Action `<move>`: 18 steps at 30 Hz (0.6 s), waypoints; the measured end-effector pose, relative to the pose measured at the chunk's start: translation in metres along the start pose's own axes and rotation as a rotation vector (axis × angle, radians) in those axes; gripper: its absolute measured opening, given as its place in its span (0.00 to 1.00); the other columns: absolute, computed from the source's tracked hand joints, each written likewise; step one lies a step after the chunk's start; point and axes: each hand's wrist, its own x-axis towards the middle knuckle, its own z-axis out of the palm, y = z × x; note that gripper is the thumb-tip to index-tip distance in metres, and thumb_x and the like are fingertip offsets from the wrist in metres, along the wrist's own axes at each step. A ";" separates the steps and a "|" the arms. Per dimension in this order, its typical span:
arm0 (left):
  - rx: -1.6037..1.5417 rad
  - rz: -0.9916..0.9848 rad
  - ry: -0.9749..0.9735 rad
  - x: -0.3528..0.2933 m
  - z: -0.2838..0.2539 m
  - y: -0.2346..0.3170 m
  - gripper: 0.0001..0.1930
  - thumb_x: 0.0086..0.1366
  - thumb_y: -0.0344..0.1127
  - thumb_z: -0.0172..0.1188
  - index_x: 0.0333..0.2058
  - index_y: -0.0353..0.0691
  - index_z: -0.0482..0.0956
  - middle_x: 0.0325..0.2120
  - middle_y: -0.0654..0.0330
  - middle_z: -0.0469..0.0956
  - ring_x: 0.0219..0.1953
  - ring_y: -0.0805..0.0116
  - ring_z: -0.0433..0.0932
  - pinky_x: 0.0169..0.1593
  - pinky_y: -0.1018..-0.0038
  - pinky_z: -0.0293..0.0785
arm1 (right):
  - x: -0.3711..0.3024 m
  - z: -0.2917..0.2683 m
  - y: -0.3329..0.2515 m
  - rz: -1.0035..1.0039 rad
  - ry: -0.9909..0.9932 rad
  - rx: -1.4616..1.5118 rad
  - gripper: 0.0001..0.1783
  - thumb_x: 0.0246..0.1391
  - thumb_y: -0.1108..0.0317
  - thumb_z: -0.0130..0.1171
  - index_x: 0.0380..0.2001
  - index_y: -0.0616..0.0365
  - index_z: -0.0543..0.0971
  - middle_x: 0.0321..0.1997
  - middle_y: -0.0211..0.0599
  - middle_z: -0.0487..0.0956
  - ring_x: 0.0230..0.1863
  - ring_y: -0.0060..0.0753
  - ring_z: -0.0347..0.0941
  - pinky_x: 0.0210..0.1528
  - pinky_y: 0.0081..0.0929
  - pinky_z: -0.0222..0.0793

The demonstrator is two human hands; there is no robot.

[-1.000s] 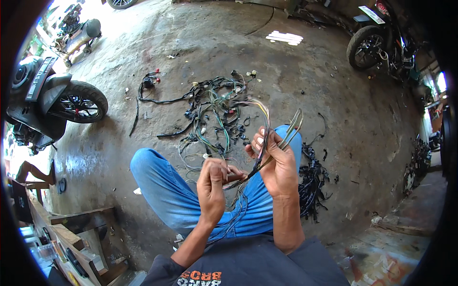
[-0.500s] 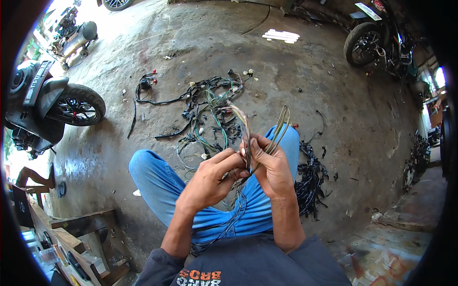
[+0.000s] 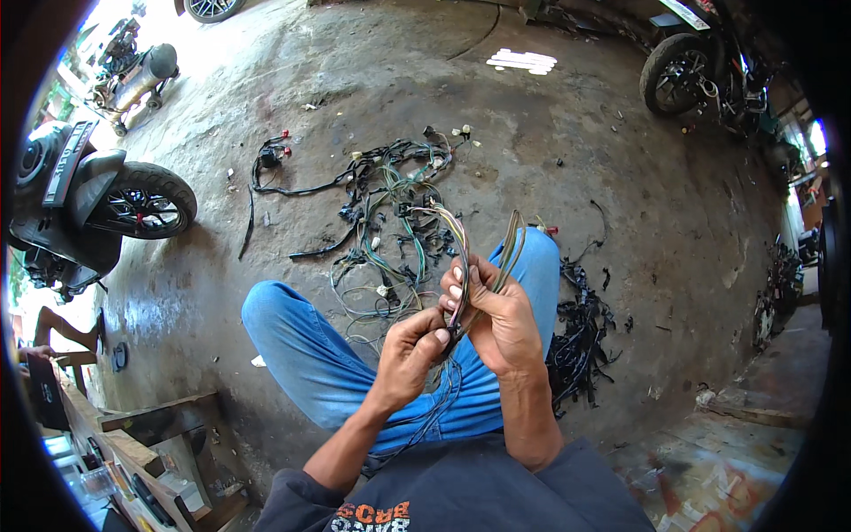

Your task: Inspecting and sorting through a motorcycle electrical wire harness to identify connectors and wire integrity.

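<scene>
Between my knees my two hands hold a bundle of wires [image 3: 461, 235] with pinkish, pale and dark strands. My left hand [image 3: 413, 351] pinches the bundle low down, thumb and fingers closed at a dark part of it. Just above and to the right, my right hand [image 3: 498, 310] is closed round the wires, with a loop of olive-brown wire [image 3: 511, 248] sticking up past its thumb. Thin dark wires [image 3: 441, 399] hang from the bundle onto my lap. Beyond my hands a tangled wiring harness [image 3: 381, 182], with green and black wires and small connectors, lies on the floor.
A heap of black tape scraps or sheathing [image 3: 576, 355] lies right of my right knee. At the left stands a motorcycle wheel [image 3: 146, 202], and another motorcycle [image 3: 683, 75] is far right. An air compressor [image 3: 146, 75] stands far left, a wooden bench [image 3: 133, 443] near left.
My left hand has turned and shifted slightly, its thumb now showing on the bundle. The olive-brown loop has tilted left and lower, and the upper wires have swung a little.
</scene>
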 end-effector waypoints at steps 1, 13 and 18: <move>-0.001 0.000 0.003 -0.003 0.004 -0.002 0.14 0.69 0.34 0.54 0.24 0.39 0.64 0.21 0.71 0.61 0.24 0.82 0.56 0.27 0.79 0.54 | 0.000 0.001 0.000 -0.002 -0.022 0.038 0.07 0.68 0.69 0.53 0.42 0.63 0.74 0.35 0.31 0.71 0.36 0.22 0.66 0.43 0.24 0.66; -0.115 0.111 0.169 -0.004 0.016 0.000 0.11 0.76 0.38 0.49 0.33 0.40 0.66 0.21 0.68 0.61 0.18 0.82 0.58 0.20 0.81 0.56 | -0.001 0.004 0.003 0.018 0.043 -0.048 0.10 0.69 0.67 0.52 0.45 0.63 0.76 0.37 0.34 0.77 0.35 0.24 0.72 0.42 0.25 0.70; 0.137 0.304 0.092 -0.001 0.012 -0.013 0.08 0.72 0.25 0.55 0.47 0.32 0.69 0.45 0.55 0.68 0.23 0.76 0.73 0.22 0.78 0.74 | 0.000 0.000 0.007 -0.026 0.171 -0.018 0.09 0.69 0.66 0.54 0.44 0.60 0.76 0.36 0.31 0.79 0.37 0.20 0.74 0.40 0.20 0.71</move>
